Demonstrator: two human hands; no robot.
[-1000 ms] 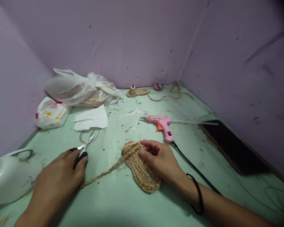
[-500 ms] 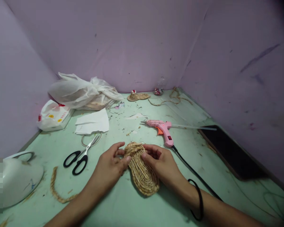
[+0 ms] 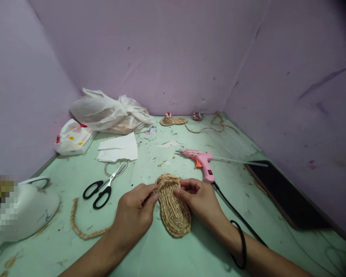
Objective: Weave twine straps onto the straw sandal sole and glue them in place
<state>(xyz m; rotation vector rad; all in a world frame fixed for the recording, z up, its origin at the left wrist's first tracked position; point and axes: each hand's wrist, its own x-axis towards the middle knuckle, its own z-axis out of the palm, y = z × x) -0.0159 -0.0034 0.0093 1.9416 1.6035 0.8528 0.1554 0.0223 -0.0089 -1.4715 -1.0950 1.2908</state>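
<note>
A small woven straw slipper (image 3: pixel 173 207) lies flat on the green table (image 3: pixel 207 246), toe end away from me. My left hand (image 3: pixel 134 215) pinches its left edge near the strap with fingers closed. From the other side, my right hand (image 3: pixel 198 198) grips the slipper's right edge beside the strap, fingers curled. A black band circles my right wrist. Black-handled scissors (image 3: pixel 102 189) rest to the left of my left hand. A cut length of braided straw cord (image 3: pixel 82 227) curls on the table at lower left.
A pink glue gun (image 3: pixel 200 161) with a black cord lies just beyond my right hand. A dark phone (image 3: pixel 285 194) sits by the right wall. White paper (image 3: pixel 118 148), plastic bags (image 3: pixel 109 113), a second small slipper (image 3: pixel 171 120) and loose cord (image 3: pixel 216 125) are at the back. A white bowl (image 3: pixel 31 209) stands at far left.
My left hand let go of the scissors and came over to the slipper's left edge. The braided cord is now separate from the slipper, lying at lower left.
</note>
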